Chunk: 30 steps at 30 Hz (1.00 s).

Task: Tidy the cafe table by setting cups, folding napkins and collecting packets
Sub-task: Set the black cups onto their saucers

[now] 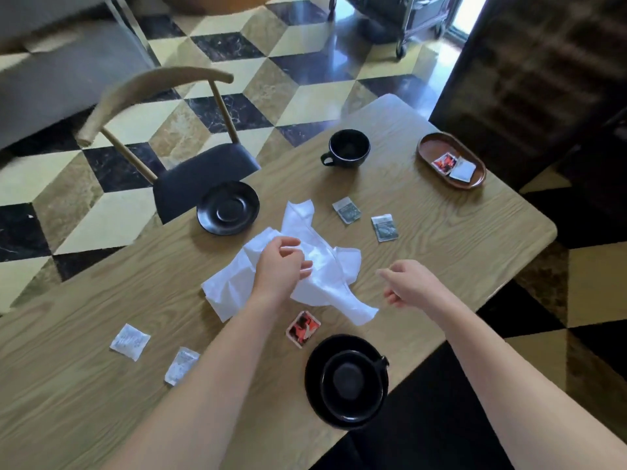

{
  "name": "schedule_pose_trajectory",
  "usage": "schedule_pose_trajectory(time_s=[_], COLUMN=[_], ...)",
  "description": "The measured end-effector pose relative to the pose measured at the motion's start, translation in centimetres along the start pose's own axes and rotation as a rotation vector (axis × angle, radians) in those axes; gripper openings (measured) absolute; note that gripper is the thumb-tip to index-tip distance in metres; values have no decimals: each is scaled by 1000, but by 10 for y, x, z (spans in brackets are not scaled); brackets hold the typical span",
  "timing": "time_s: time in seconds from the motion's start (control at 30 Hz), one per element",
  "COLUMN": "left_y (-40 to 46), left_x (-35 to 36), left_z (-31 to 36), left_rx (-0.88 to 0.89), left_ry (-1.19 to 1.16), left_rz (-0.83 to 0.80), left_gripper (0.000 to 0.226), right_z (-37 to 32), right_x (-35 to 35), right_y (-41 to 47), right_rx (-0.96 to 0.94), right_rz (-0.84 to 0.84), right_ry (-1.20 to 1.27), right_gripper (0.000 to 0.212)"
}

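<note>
A crumpled white napkin (319,262) lies mid-table. My left hand (280,266) sits on top of it, fingers curled into the cloth. To its right, my right hand (407,283) hovers loosely curled and holds nothing. A black cup sits on a saucer (346,381) near the front edge. Another black cup (349,148) stands alone at the far side, and an empty black saucer (228,207) lies at the left. Packets are scattered: two dark ones (346,210) (384,227), a red one (303,328), two white ones (130,341) (181,365).
A brown oval tray (437,144) at the far right holds a red packet (445,162) and a white packet (462,171). A wooden chair (163,130) with a dark seat stands at the table's far left edge. A dark cabinet (543,79) rises beyond the right corner.
</note>
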<state>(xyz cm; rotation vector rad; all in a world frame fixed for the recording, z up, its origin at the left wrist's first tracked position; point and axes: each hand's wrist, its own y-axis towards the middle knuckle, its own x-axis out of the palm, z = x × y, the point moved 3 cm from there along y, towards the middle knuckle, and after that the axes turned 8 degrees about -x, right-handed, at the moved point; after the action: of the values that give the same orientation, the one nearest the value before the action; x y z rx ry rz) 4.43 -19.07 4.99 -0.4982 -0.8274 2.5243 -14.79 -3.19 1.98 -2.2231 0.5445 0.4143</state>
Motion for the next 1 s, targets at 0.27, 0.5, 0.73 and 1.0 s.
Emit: schedule_pose_trajectory(time_s=[0.27, 0.5, 0.73, 1.0], left_y=[143, 228, 266, 243], left_x=[37, 71, 101, 82], left_z=[99, 117, 110, 105], left_rx=[-38, -204, -143, -30], left_ry=[-77, -263, -243, -113], left_rz=[-80, -208, -287, -165], left_gripper=[38, 53, 58, 45], right_z=[-104, -120, -130, -144], right_x=[-24, -29, -36, -23], right_y=[145, 217, 270, 253], right_rx=[-121, -20, -120, -148], right_rz=[182, 193, 347, 256], right_ry=[296, 682, 536, 623], right_gripper=[9, 48, 55, 53])
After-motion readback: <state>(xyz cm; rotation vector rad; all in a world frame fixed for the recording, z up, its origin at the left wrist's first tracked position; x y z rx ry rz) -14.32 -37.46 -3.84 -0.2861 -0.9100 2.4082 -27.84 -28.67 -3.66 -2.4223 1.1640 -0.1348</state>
